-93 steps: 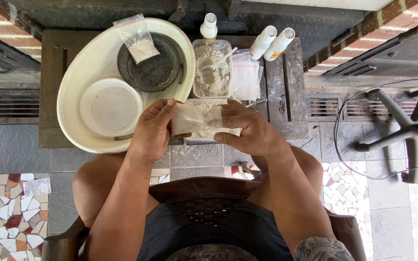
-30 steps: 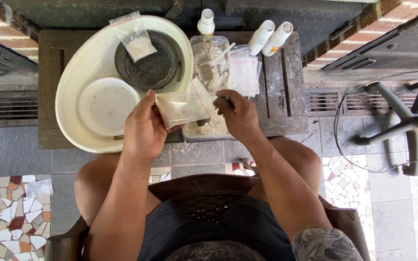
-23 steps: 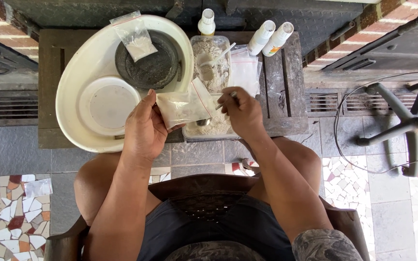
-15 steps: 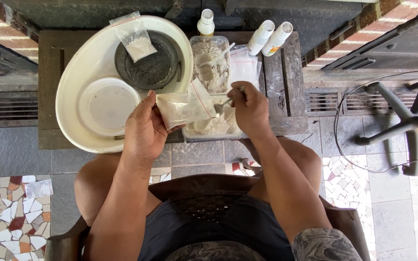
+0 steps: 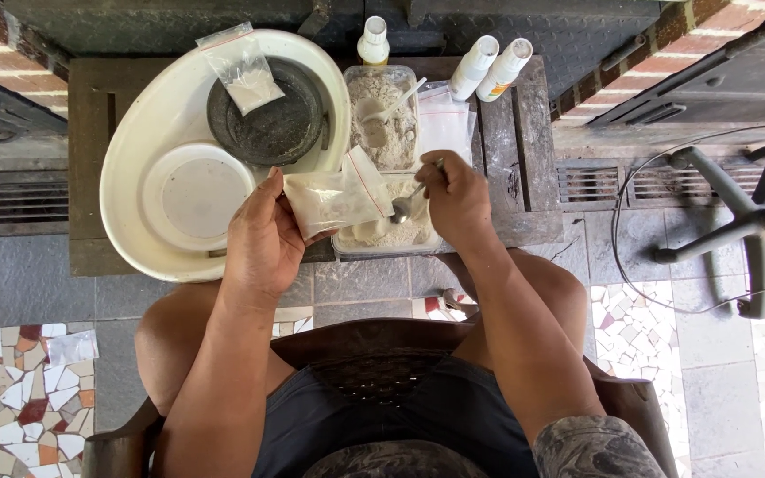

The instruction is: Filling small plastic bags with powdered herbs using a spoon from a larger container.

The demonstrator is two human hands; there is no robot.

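left hand (image 5: 263, 243): clamped on our small clear zip bag (image 5: 334, 199), part full of pale powder, mouth facing 3 o'clock
right hand (image 5: 453, 196): pinching a metal spoon (image 5: 405, 205), bowl right at the bag mouth
tub: clear plastic tub of powder (image 5: 389, 232) just under it, worktop's (image 5: 81, 115) near edge
done: one filled bag (image 5: 239, 71) sits at 11 o'clock
left: we reckon more scoops, then sealing

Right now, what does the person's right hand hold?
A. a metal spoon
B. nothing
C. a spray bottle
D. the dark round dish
A: the right hand grips a metal spoon over the tub of pale powder, beside the small plastic bag that the left hand holds.
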